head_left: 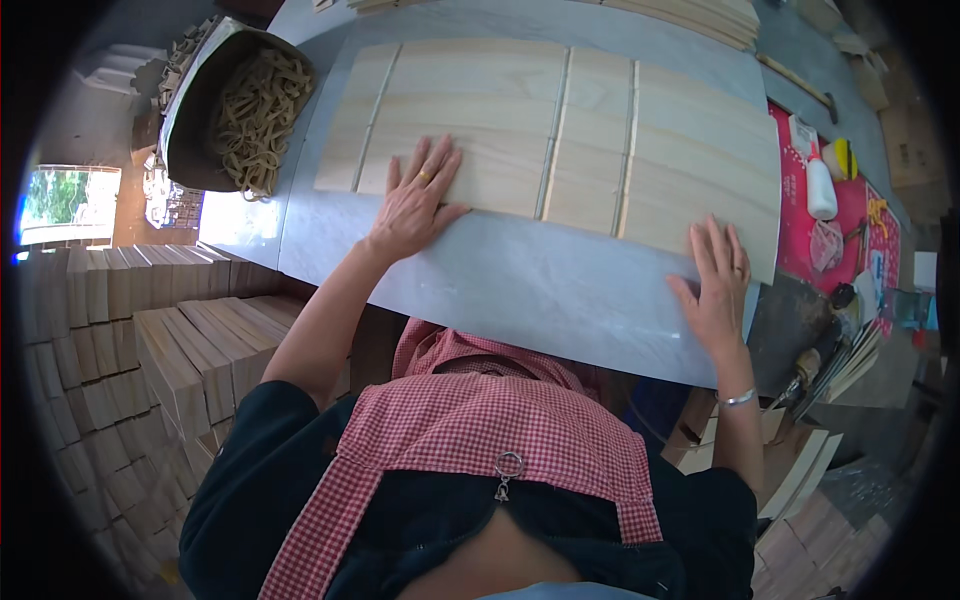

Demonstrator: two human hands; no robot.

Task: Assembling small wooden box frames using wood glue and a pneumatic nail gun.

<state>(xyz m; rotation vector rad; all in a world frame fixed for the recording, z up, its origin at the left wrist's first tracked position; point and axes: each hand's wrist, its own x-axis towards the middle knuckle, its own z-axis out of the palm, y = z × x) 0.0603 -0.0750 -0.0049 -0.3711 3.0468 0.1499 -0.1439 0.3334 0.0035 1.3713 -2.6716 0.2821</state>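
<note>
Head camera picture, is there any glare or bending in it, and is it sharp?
Head view: blown-out daylight at the left edge; soft sheen on the grey table; the wooden slats bow with fisheye curve; black corners; left hand and right hand look sharp.

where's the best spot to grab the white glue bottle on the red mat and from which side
Probably around the straight middle of the white glue bottle, coming from above with fingers across its width. It seems to lie flat on the red mat, so its long sides are exposed, and the narrow cap end offers less to hold.
</note>
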